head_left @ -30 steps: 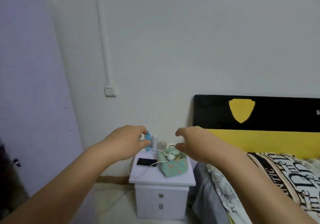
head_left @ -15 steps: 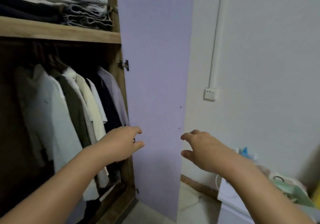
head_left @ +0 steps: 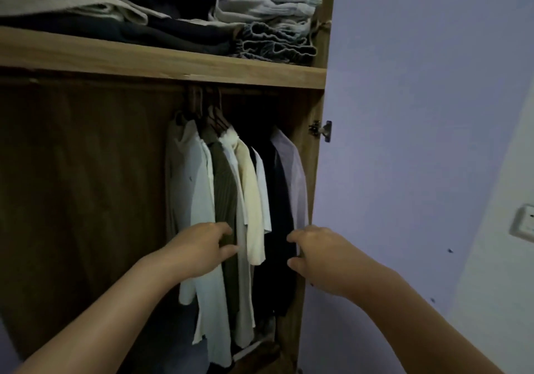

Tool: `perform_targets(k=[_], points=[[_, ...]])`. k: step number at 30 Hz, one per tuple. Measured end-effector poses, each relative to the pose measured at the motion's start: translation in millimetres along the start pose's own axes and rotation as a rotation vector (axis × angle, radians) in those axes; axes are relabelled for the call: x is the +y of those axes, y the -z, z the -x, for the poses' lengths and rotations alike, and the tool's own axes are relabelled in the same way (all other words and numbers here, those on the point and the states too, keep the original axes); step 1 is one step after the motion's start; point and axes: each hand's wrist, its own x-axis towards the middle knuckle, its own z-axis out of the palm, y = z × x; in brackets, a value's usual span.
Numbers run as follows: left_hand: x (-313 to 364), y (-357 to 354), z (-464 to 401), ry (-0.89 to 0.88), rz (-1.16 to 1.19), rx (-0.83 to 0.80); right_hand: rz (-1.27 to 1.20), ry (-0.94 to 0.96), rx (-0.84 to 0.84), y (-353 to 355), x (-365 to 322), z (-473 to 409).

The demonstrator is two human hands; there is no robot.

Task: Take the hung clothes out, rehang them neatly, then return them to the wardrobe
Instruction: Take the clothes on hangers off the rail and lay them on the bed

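Several garments hang on dark hangers (head_left: 213, 119) inside the open wooden wardrobe (head_left: 161, 67): a white shirt (head_left: 193, 188), an olive ribbed top (head_left: 224, 188), a cream top (head_left: 250, 188), a dark garment (head_left: 278, 194) and a pale lilac shirt (head_left: 294, 177). My left hand (head_left: 199, 248) is stretched out in front of the white and olive garments, fingers loosely curled, holding nothing. My right hand (head_left: 318, 253) reaches in front of the dark garment and lilac shirt, fingers loosely curled and empty. Whether either hand touches cloth is unclear.
Folded clothes (head_left: 260, 23) are stacked on the shelf above the rail. The lilac wardrobe door (head_left: 404, 142) stands open on the right, with a hinge (head_left: 320, 129) at its edge. A wall socket (head_left: 524, 223) sits at far right. The wardrobe's left part is dark.
The view has swung left from the bedside table and bed to the open wardrobe. Both hands kept their loosely curled pose and now sit in front of the hanging clothes.
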Motion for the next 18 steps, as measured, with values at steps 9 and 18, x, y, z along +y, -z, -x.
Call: perform_targets(k=[9, 18], points=[[-58, 5, -55, 0.211, 0.044, 0.136, -0.185, 0.268, 0.078, 3, -20, -118], [-125, 33, -125, 0.231, 0.058, 0.242, -0.404, 0.277, 0.259, 10, -74, -235]])
